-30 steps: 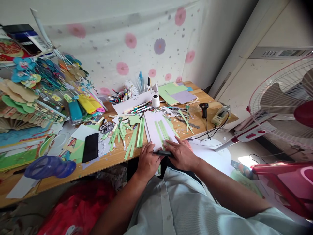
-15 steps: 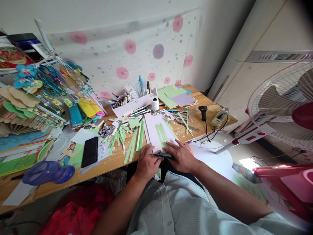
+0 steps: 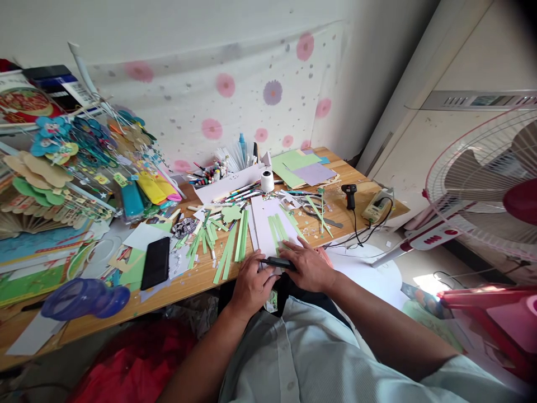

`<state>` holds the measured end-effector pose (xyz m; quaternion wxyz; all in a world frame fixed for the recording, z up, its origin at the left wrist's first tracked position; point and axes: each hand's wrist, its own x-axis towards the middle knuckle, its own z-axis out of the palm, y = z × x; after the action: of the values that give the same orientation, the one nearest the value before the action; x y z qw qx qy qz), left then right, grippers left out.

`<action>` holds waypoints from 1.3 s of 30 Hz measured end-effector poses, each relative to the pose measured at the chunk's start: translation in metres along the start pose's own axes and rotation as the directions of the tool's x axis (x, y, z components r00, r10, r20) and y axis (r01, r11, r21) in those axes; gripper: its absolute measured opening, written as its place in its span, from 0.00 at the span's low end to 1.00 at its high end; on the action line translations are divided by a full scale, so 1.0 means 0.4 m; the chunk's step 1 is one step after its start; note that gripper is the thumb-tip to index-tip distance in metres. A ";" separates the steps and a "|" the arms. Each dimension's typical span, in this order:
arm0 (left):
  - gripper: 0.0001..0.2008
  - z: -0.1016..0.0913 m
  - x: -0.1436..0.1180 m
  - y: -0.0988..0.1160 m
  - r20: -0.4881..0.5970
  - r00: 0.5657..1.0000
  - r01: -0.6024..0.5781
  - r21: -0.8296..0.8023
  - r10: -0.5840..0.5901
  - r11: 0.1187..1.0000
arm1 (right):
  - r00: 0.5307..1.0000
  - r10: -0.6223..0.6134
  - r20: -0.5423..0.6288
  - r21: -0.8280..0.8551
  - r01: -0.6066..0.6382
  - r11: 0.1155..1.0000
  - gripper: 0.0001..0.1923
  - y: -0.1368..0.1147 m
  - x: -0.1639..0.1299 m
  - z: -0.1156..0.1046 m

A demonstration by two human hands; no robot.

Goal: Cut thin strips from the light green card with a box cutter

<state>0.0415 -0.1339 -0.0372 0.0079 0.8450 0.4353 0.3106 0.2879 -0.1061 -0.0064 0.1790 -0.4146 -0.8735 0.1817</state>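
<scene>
A white sheet (image 3: 265,224) lies at the table's front edge, with several narrow green paper strips (image 3: 277,228) on it. My left hand (image 3: 252,280) is at the sheet's near left corner, fingers curled and thumb drawn toward them; what is between them is hidden. My right hand (image 3: 309,267) lies on the near right part, its fingers reaching forward over the paper. A slim black tool (image 3: 277,262) lies crosswise between the hands. One end reaches my left fingertips and the other goes under my right hand, which holds it; its exact kind is unclear.
Loose green strips (image 3: 229,252) and a black phone (image 3: 156,262) lie to the left, near a blue translucent container (image 3: 84,298). Behind are a thread spool (image 3: 267,182) and a pen box (image 3: 229,182). A glue gun (image 3: 348,195) and scissors (image 3: 321,215) lie right; a fan (image 3: 482,184) stands beside the table.
The whole view has shifted slightly. The black tool sits a little differently between my hands, its right end more covered by my right hand. Both hands stay at the sheet's near edge.
</scene>
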 end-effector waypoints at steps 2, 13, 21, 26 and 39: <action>0.10 -0.002 -0.001 0.000 0.004 1.000 0.001 0.001 -0.001 1.000 | 1.000 0.000 0.011 0.000 0.000 1.000 0.27 0.002 0.005 0.000; 0.10 -0.013 0.005 0.003 0.050 0.999 0.020 -0.006 -0.019 1.000 | 1.000 0.011 0.026 0.007 -0.011 1.000 0.28 0.004 0.016 -0.010; 0.05 -0.021 0.013 -0.004 0.098 0.994 0.041 -0.029 -0.038 0.999 | 0.998 -0.019 0.060 0.016 0.018 1.000 0.29 0.012 0.009 -0.008; 0.05 -0.019 0.010 -0.006 0.098 0.994 0.042 -0.032 -0.039 0.999 | 0.997 -0.022 0.080 0.019 0.020 1.000 0.29 0.009 0.012 -0.018; 0.10 -0.049 0.092 -0.022 0.234 0.972 0.016 0.019 -0.020 1.000 | 1.000 -0.023 -0.016 0.062 0.024 0.998 0.33 -0.003 0.004 -0.025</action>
<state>0.0404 -0.1064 -0.0049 0.0547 0.8717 0.4417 0.2052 0.2908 -0.1038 0.0029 0.2007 -0.3997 -0.8710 0.2033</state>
